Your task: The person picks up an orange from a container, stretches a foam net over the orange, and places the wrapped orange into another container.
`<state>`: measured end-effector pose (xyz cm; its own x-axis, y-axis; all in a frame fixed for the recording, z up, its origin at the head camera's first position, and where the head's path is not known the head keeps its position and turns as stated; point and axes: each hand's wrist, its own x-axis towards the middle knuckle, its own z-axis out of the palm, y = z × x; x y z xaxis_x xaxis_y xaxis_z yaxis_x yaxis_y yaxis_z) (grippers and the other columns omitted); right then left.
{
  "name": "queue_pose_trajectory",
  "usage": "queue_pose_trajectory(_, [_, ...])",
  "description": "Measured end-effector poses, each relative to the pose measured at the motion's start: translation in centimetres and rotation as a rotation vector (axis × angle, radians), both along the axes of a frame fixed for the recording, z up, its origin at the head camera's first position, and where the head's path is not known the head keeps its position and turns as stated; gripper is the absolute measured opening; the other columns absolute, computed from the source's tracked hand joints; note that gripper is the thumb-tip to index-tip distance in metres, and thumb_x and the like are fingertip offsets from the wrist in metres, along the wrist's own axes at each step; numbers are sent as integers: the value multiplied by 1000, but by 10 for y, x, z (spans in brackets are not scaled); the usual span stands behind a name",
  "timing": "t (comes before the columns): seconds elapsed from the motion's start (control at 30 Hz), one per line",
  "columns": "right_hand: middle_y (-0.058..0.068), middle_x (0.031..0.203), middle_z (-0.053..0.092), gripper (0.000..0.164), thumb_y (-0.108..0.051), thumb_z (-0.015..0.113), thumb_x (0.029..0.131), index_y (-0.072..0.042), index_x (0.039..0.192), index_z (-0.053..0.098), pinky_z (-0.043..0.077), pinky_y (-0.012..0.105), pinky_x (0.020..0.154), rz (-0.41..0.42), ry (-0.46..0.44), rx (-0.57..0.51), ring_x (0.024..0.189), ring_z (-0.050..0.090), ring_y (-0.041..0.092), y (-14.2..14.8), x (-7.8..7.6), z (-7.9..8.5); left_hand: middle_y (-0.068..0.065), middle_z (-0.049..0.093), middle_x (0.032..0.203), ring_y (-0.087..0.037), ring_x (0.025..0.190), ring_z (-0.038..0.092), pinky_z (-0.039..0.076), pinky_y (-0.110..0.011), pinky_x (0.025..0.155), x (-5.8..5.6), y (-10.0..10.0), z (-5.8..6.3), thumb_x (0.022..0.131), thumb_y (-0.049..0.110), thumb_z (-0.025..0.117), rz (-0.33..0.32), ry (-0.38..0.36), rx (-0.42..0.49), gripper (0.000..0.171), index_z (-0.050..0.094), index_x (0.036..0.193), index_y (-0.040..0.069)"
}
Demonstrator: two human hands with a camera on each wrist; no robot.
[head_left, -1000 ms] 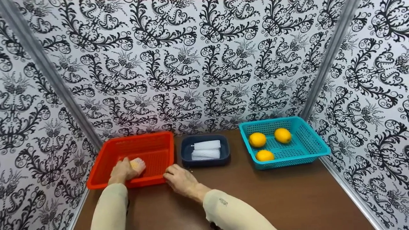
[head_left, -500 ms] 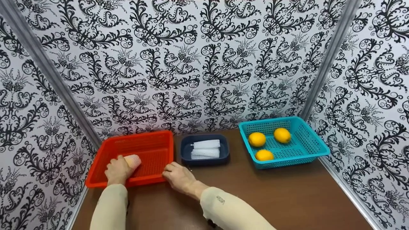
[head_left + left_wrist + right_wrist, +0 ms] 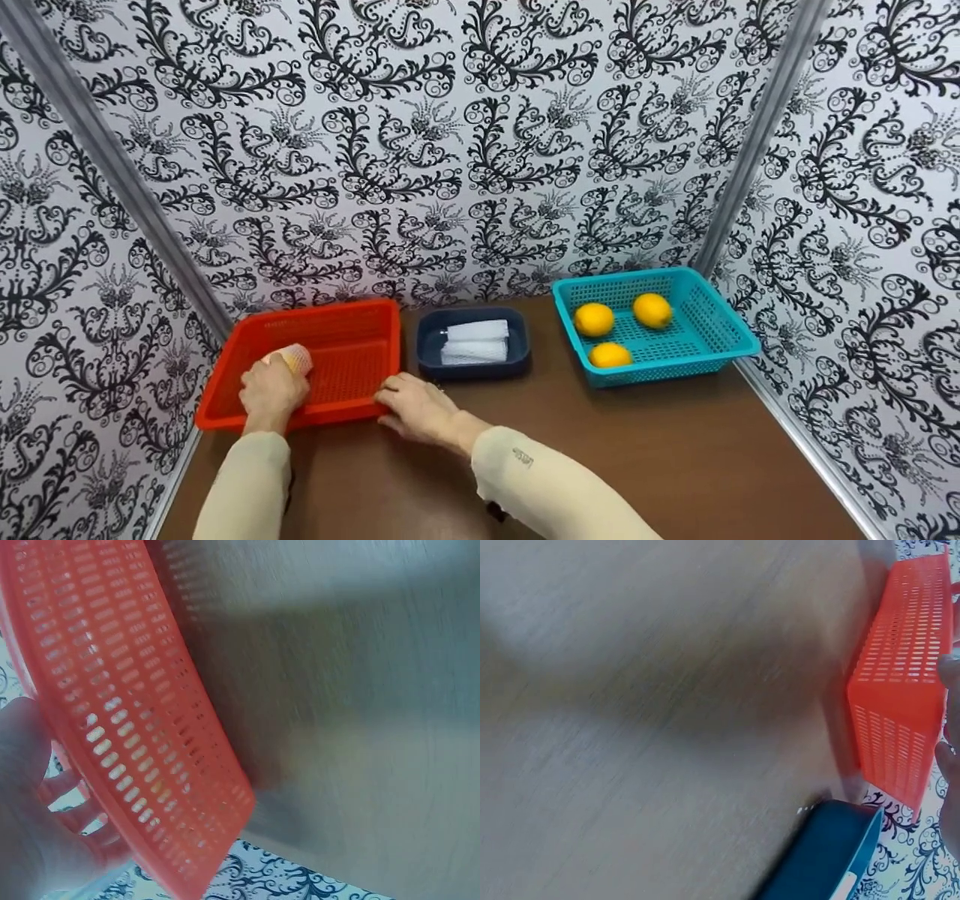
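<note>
In the head view my left hand (image 3: 274,388) reaches over the front rim of the red basket (image 3: 352,409). It grips a yellow lemon in a white foam net (image 3: 298,358), low over the basket floor; fingers partly hide the fruit. My right hand (image 3: 417,406) holds the basket's front right corner, fingers over the rim. In the left wrist view the left hand (image 3: 37,802) shows beyond the perforated wall, and the lemon is mostly hidden. At the right wrist view's edge, the right hand (image 3: 949,742) touches the basket rim.
A dark blue tray (image 3: 519,366) with folded white foam nets (image 3: 475,342) stands right of the red basket. Farther right, a turquoise basket (image 3: 675,370) holds three lemons (image 3: 651,310). Patterned walls enclose the brown table (image 3: 570,442) at the back and sides.
My left hand has shifted the netted lemon leftward and toward the back inside the red basket. The right hand stays at the basket corner. The head view has shifted slightly.
</note>
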<state>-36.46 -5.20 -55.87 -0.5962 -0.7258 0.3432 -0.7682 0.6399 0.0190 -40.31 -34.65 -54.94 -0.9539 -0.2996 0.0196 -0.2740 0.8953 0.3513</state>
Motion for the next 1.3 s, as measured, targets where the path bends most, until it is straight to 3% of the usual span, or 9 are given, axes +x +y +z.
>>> queue_pose_trajectory(0.2, [-4,130,78,30,-34,78,106,-19,132,79,61,24,103,1,-82,-120,118,73,13,16,-2,21,-44,60,136,-70,125,55,52,-79,102,1,14,11,96,24,61,-63,65,2,50,59,133,-9])
queue_pose_trajectory(0.4, [0,127,81,29,-30,78,106,-16,131,80,63,31,104,-14,-87,-222,115,76,18,43,-13,38,-42,64,138,-66,122,61,55,-77,100,7,36,24,100,30,63,-115,176,-17,57,61,141,-9])
queue_pose_trajectory(0.57, [5,127,82,30,-27,79,105,-12,132,79,64,35,107,-54,-155,-297,116,80,22,74,-20,45,-40,71,129,-63,118,66,55,-72,102,15,62,30,102,32,66,-174,282,-38,52,66,137,-7])
queue_pose_trajectory(0.73, [11,126,83,33,-24,82,102,-9,131,78,66,43,105,-78,-145,-350,114,81,28,109,-26,46,-36,73,131,-60,120,67,55,-70,104,24,86,32,104,35,68,-207,324,20,50,68,137,-3])
queue_pose_trajectory(0.87, [14,124,83,33,-23,83,100,-6,129,79,65,48,102,-122,-150,-394,112,80,32,137,-29,48,-33,75,130,-57,120,69,56,-68,104,30,105,29,104,35,71,-245,344,59,48,70,137,0])
queue_pose_trajectory(1.1, [18,118,83,32,-18,85,98,-3,126,80,65,53,97,-210,-156,-450,106,80,36,186,-32,48,-24,79,117,-48,110,73,60,-64,96,46,151,15,101,30,79,-421,399,86,39,75,129,3])
queue_pose_trajectory(1.3, [18,125,82,33,-21,83,98,-4,127,79,62,54,106,-343,-140,-429,117,78,40,227,-39,45,-18,80,111,-43,106,73,61,-59,93,61,188,5,99,28,83,-522,482,75,33,77,122,6])
